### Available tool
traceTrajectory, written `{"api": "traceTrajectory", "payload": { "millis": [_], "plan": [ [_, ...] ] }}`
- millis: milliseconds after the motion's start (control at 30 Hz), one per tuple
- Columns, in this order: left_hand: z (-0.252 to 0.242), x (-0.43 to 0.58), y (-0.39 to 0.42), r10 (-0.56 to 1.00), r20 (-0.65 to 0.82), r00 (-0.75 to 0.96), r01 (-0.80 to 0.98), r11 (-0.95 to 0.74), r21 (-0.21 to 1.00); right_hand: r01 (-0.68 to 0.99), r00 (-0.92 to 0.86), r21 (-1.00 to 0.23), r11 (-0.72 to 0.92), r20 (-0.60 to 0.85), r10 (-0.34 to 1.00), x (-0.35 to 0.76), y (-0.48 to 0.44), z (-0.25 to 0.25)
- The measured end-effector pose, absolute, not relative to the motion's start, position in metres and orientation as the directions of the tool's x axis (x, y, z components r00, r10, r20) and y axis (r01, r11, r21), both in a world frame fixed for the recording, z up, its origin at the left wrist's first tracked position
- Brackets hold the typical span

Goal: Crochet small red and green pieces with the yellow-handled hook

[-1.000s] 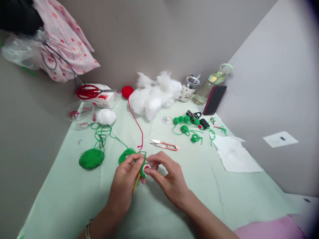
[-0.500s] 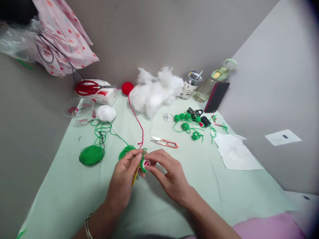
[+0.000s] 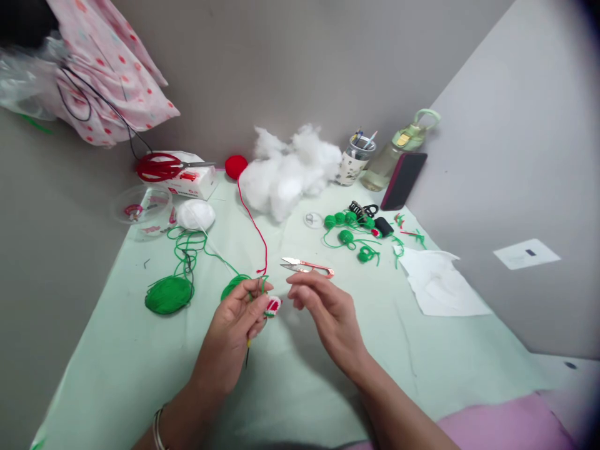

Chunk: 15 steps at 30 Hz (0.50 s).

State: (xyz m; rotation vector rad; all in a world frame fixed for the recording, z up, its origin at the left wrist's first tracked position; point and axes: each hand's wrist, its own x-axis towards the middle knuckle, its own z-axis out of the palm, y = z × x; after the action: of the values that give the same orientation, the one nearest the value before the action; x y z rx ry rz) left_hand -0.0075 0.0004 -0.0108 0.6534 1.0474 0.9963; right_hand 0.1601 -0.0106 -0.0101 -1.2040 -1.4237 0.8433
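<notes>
My left hand (image 3: 237, 325) is closed on a small crochet piece (image 3: 272, 305), red in the middle with a white and green edge. A crochet hook (image 3: 248, 343) with a yellow grip is also in that hand, its dark end pointing down below the fingers. Green yarn rises by the fingertips. Just right of the piece and apart from it, my right hand (image 3: 328, 312) hovers with bent, loosely parted fingers and nothing visible in them. Orange-handled thread snips (image 3: 308, 267) lie beyond the right fingertips. Red yarn (image 3: 257, 228) runs from a red ball (image 3: 235, 167) toward the left hand.
Green yarn balls (image 3: 169, 295) and a white ball (image 3: 195, 214) lie left. White stuffing (image 3: 290, 172) is heaped at the back. Small green crocheted balls (image 3: 345, 237), a phone (image 3: 404, 181), a bottle (image 3: 391, 156) and a white paper sheet (image 3: 438, 284) sit right.
My right hand has let go of the crochet piece and moved right. The piece has turned in my left hand, showing more red, and the hook's dark end now points down.
</notes>
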Motion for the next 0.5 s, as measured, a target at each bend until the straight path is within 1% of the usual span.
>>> {"api": "traceTrajectory", "payload": {
  "millis": [33,100,200,267,333,500],
  "plan": [
    [-0.0113,-0.0074,0.0005,0.902,-0.4,0.163,-0.359,0.431,0.828,0.236,0.007,-0.935,0.265,0.274,0.962,0.16,-0.0106,-0.0101],
    [-0.0123,-0.0063,-0.0001,0.894,-0.409,0.183,-0.368,0.448,0.815,0.31,-0.074,-0.881,0.357,0.352,0.933,0.1591,-0.0112,-0.0113],
    [-0.0133,-0.0042,-0.001,0.884,-0.43,0.184,-0.39,0.467,0.794,0.49,-0.157,-0.705,0.513,0.508,0.847,0.1572,-0.013,-0.0145],
    [-0.0132,-0.0035,-0.001,0.874,-0.454,0.17,-0.402,0.482,0.778,0.557,-0.183,-0.629,0.543,0.545,0.818,0.1565,-0.014,-0.0159],
    [-0.0124,-0.0036,-0.0004,0.865,-0.475,0.16,-0.405,0.496,0.768,0.559,-0.179,-0.632,0.537,0.541,0.822,0.156,-0.0144,-0.0157],
    [-0.0097,-0.0041,0.0018,0.851,-0.496,0.174,-0.389,0.522,0.759,0.503,-0.13,-0.708,0.496,0.505,0.853,0.154,-0.0139,-0.0131]
  ]
}}
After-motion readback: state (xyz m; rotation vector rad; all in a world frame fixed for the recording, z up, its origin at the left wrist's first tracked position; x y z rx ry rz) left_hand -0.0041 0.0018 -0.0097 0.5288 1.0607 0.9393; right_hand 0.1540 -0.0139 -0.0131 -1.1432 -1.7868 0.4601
